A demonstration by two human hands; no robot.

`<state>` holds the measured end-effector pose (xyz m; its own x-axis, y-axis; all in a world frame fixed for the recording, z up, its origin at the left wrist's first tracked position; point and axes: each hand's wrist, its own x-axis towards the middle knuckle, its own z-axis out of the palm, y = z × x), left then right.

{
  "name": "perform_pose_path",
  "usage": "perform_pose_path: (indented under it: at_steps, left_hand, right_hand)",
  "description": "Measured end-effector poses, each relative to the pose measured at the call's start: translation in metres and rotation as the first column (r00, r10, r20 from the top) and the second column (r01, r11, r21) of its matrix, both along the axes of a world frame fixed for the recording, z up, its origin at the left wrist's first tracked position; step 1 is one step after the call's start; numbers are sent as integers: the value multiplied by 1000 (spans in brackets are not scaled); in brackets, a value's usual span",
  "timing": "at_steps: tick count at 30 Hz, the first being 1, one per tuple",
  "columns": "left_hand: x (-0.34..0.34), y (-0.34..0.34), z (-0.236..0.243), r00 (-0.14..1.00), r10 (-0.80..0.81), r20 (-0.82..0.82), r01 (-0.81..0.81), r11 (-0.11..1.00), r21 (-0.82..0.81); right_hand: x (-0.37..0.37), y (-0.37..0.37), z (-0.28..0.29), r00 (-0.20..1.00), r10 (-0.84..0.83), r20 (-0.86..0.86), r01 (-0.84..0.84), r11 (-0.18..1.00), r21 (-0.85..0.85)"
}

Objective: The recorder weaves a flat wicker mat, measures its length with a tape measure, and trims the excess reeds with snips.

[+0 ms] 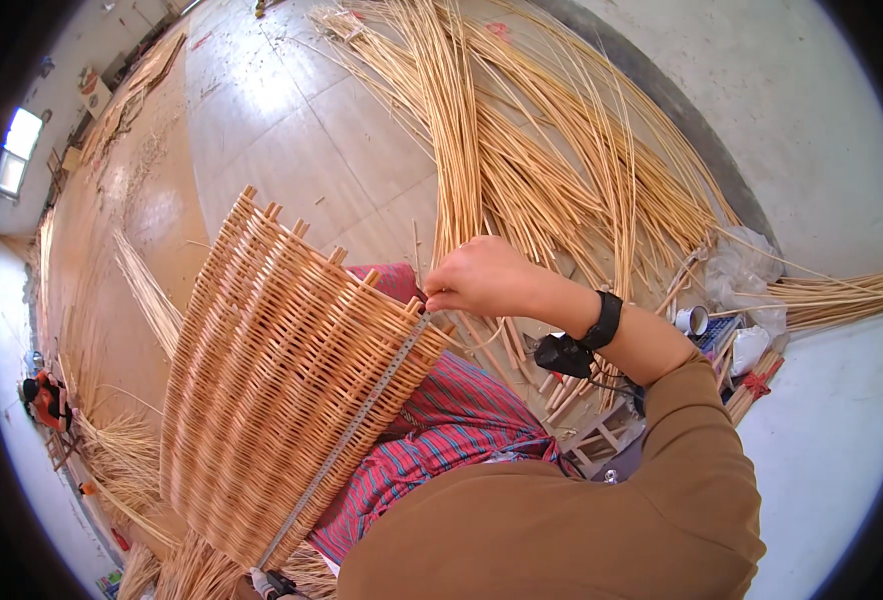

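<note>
A woven wicker panel [281, 380], tan and slightly curved, leans across my lap with stake ends sticking out along its top edge. My right hand [476, 280] is at its upper right corner, thumb and fingers pinched on the end of a measuring tape [351, 430]. The narrow, pale tape runs straight down along the panel's right side to the lower edge of the picture. There a small white and dark object [269, 582] shows in part, too cut off to name. My left hand cannot be made out.
Long bundles of peeled rods [561, 180] lie on the floor ahead and to the right. More rods [121, 450] are heaped at the left. At my right are a roll of tape [692, 320], a clear plastic bag [741, 270] and a wooden frame [601, 440]. A white wall bounds the right.
</note>
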<state>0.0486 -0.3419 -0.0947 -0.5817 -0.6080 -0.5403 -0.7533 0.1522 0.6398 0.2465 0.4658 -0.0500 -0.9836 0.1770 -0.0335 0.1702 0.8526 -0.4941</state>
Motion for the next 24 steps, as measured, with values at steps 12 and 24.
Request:
perform_pose_path:
  at_steps: [12,24]
  left_hand:
    - [-14,11,-8,991,-16,130,46,970,-237]
    - [-26,-36,-31,983,-105,150,127,981,-146]
  right_hand:
    - [1,1,12,990,-10,142,16,999,-42]
    - [-5,1,10,999,9,47,-10,1000,23]
